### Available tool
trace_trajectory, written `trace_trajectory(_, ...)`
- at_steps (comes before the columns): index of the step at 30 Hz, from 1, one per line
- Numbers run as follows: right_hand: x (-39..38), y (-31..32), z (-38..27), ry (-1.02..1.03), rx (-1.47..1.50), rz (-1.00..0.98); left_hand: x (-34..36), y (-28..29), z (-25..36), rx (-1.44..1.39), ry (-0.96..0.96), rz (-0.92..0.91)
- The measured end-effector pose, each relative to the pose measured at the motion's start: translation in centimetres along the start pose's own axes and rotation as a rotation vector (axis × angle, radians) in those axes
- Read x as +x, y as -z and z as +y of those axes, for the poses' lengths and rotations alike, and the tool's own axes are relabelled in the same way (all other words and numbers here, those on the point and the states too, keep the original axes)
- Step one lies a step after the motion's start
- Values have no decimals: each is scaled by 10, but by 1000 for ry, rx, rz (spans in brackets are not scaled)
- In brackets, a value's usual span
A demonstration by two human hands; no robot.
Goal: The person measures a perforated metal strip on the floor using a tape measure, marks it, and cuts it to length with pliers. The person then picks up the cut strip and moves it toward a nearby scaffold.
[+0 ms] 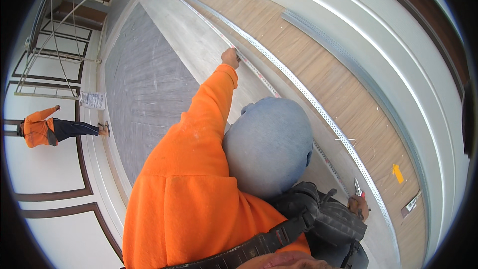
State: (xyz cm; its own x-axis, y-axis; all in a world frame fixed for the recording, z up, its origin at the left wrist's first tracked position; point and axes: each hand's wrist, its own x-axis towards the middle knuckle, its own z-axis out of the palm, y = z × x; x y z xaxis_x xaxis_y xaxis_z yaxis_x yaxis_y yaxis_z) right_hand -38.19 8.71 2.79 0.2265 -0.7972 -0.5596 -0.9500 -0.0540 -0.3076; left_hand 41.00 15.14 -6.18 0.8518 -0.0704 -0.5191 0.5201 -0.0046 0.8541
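Observation:
My left arm, in an orange sleeve, reaches forward across the floor. At its end my left hand (230,58) is closed at a measuring tape (261,78), which runs from the far end past my bent knee toward the right. Beside the tape lies a long white perforated metal strip (298,85), roughly parallel to it. Low on the right, next to the near stretch of tape, my right hand (359,207) is closed around snips (358,188) with red on the handles. The tool pouch hides part of this hand.
A co-worker (40,128) in orange stands at the left wall near a white bucket (92,100) and scaffolding (55,52). Grey metal profiles (343,52) lie along the right wall. On the wood-look floor are orange scraps (397,173). My black pouch (331,214) hangs beside me.

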Motion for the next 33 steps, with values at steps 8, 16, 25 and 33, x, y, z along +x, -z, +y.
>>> trace_trajectory(8,7,-2,-10,69,-12,12,-1,-2,2,5,51,-79)
trace_trajectory(16,2,3,-17,44,-24,25,-24,-20,0,33,73,-105)
trace_trajectory(25,10,-1,-22,104,-56,54,-19,-28,-4,24,8,-157)
trace_trajectory(33,7,-2,-24,60,-41,38,-18,-21,3,13,57,-195)
